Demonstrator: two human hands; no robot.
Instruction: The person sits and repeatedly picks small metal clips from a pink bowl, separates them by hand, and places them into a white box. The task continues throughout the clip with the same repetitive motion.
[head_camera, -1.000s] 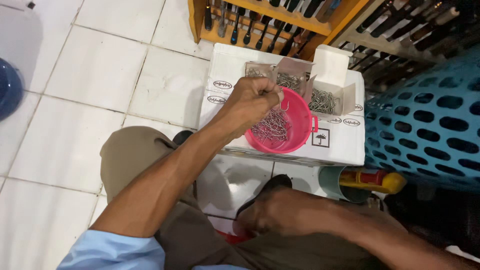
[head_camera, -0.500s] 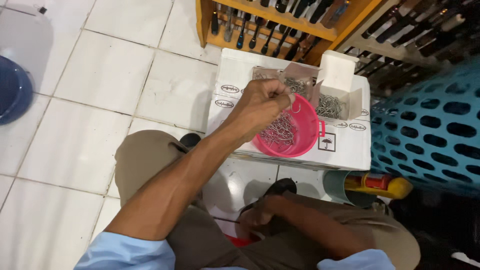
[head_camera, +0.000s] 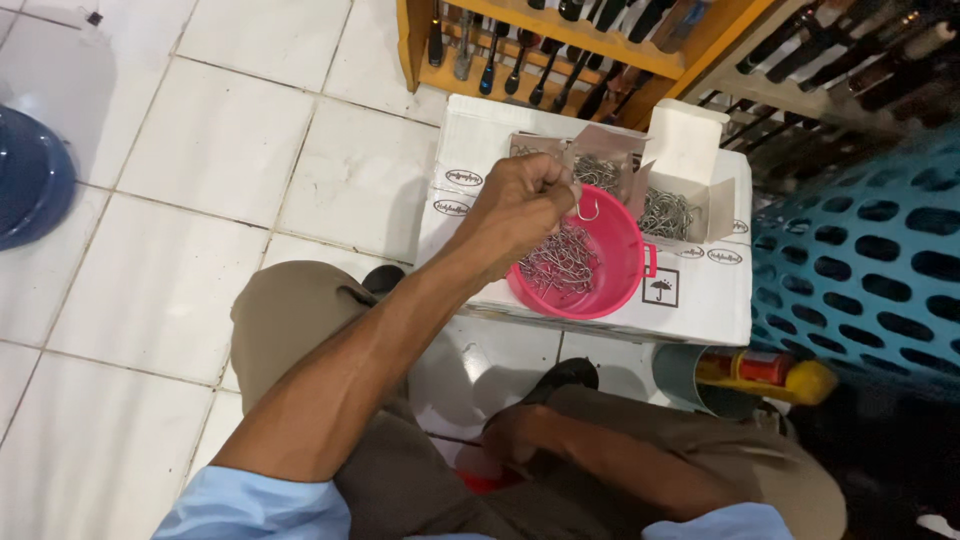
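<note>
Hooks (head_camera: 563, 262) of thin metal wire lie heaped in the pink bowl (head_camera: 620, 268), which sits on a white cardboard box (head_camera: 700, 295) in front of my knees. My left hand (head_camera: 520, 205) hangs over the bowl's rim, its fingers (head_camera: 560, 188) pinched together on one hook (head_camera: 587, 210) that dangles just above the heap. Behind the bowl, two small open cartons (head_camera: 665, 195) hold more hooks. My right hand (head_camera: 512, 440) rests low between my legs beside something red; whether its fingers are apart or together I cannot tell. A blue perforated basket (head_camera: 860, 260) stands to the right, a yellow and red bottle (head_camera: 765, 372) near it on the tiled floor (head_camera: 200, 170).
</note>
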